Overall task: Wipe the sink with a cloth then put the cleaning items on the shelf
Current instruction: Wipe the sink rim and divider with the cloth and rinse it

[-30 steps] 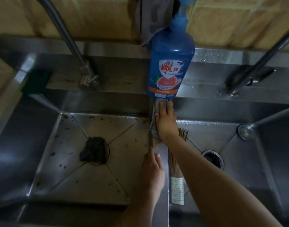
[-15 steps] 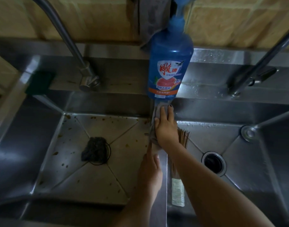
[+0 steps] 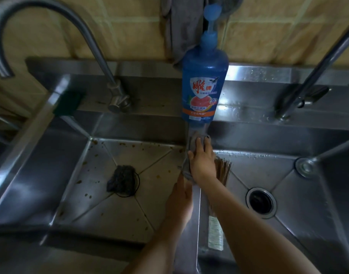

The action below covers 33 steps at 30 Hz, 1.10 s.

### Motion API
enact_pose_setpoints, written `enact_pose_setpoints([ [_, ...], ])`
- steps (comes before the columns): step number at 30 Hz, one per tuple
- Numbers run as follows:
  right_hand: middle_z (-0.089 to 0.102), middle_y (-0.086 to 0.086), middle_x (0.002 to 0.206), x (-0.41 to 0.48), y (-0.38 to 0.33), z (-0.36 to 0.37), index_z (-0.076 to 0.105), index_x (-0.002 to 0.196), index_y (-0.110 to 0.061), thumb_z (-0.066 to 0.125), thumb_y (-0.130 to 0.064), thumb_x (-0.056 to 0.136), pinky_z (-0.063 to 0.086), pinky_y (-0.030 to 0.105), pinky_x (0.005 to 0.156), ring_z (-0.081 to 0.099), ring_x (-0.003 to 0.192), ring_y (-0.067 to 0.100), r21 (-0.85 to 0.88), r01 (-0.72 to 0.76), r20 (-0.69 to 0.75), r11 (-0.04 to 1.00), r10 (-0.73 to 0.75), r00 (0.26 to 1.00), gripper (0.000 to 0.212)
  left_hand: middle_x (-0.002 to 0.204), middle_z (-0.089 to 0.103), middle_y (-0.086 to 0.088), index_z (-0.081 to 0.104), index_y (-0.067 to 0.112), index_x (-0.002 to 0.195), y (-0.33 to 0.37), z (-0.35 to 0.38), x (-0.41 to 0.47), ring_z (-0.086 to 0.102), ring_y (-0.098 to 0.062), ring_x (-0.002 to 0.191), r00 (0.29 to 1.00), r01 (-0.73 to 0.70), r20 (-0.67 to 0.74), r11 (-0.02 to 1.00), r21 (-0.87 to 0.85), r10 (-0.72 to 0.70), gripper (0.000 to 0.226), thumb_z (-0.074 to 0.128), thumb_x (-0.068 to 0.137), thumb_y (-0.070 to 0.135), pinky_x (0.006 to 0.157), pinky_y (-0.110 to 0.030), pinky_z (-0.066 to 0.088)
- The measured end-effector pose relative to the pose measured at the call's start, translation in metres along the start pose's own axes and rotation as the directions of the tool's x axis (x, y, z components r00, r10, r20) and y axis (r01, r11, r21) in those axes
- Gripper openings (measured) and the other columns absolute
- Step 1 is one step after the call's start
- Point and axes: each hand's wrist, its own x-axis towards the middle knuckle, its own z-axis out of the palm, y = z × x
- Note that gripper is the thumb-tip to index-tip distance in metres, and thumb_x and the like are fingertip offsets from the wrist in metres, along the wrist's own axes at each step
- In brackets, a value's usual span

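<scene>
The right hand's fingers [image 3: 199, 144] lie straight and together, pressing flat on the grey cloth [image 3: 191, 139]; nothing is curled round it. The right hand [image 3: 202, 162] covers most of the cloth, which drapes over the divider [image 3: 196, 206] between the two basins, just below centre frame. The left hand [image 3: 179, 202] lies lower on the same divider with its fingers extended. Its fingertips reach the cloth's lower edge, but whether they pin it cannot be told. Directly above the cloth stands the blue detergent bottle [image 3: 204, 86], its base close to the fingertips. A bamboo brush [image 3: 223, 170] lies in the right basin beside the right wrist. A dark scouring pad [image 3: 121, 180] sits over the left basin's drain, amid food specks on the sink [image 3: 130, 127] floor. A green sponge [image 3: 67, 102] rests on the ledge at upper left. The step in hand appears to be wiping, presently on the divider. The left basin looks unwiped, so the task is judged to be early. The next move calls for drawing the cloth along the divider under even pressure without knocking the bottle, then working into the basins. No shelf is visible.
</scene>
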Motion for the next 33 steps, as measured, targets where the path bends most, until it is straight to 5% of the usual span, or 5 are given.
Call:
enact_pose_setpoints([
  [6,0.014,0.001,0.156,-0.031,0.008,-0.008,0.024,0.146,-0.023,0.04,-0.022,0.099,0.025,0.017,0.097,0.034,0.133,0.02,0.235,-0.007,-0.028,0.972,0.014,1.0,0.05,0.136,0.046,0.004,0.036,0.022,0.138,-0.016,-0.044,-0.014,0.043,-0.006,0.122,0.974,0.011,0.222,0.967,-0.256,0.048,0.039,0.035,0.099,0.029,0.098,-0.019,0.033],
  [12,0.029,0.003,0.15,-0.071,-0.001,-0.009,0.035,0.142,-0.02,0.039,-0.016,0.099,0.036,0.01,0.089,0.045,0.122,0.001,0.364,0.028,-0.058,0.931,-0.007,0.998,0.043,0.119,0.055,0.006,0.048,0.03,0.121,-0.025,-0.078,-0.033,0.05,-0.004,0.1,1.0,0.029,0.001,0.97,-0.241,-0.03,0.028,0.038,0.096,0.037,0.076,-0.014,0.039],
  [15,0.024,-0.001,0.154,-0.086,-0.009,-0.008,0.038,0.141,-0.02,0.043,-0.017,0.098,0.028,0.02,0.1,0.034,0.135,0.017,0.303,0.101,-0.07,0.948,-0.084,0.994,0.044,0.11,0.056,0.004,0.049,0.031,0.116,-0.021,-0.096,-0.039,0.052,-0.006,0.094,0.999,0.012,-0.032,0.947,-0.321,-0.024,0.022,0.045,0.094,0.033,0.076,-0.021,0.039],
  [28,0.029,-0.005,0.151,-0.119,-0.087,-0.004,0.037,0.14,-0.025,0.049,-0.023,0.095,0.027,0.022,0.102,0.035,0.134,0.013,0.303,0.271,-0.102,0.914,-0.252,0.962,0.047,0.108,0.06,0.003,0.054,0.026,0.113,-0.034,-0.184,-0.052,0.056,-0.013,0.103,0.987,-0.118,-0.155,0.881,-0.458,0.051,0.021,0.051,0.092,0.028,0.092,-0.034,0.046],
  [33,0.041,-0.003,0.144,-0.13,-0.137,0.008,0.041,0.138,-0.021,0.054,-0.019,0.093,0.024,0.011,0.1,0.034,0.123,-0.002,0.357,0.292,-0.228,0.887,-0.22,0.948,0.046,0.103,0.057,0.008,0.054,0.026,0.109,-0.058,-0.247,-0.049,0.053,-0.002,0.096,0.977,-0.197,-0.177,0.831,-0.52,0.121,0.016,0.05,0.093,0.024,0.079,-0.02,0.043],
])
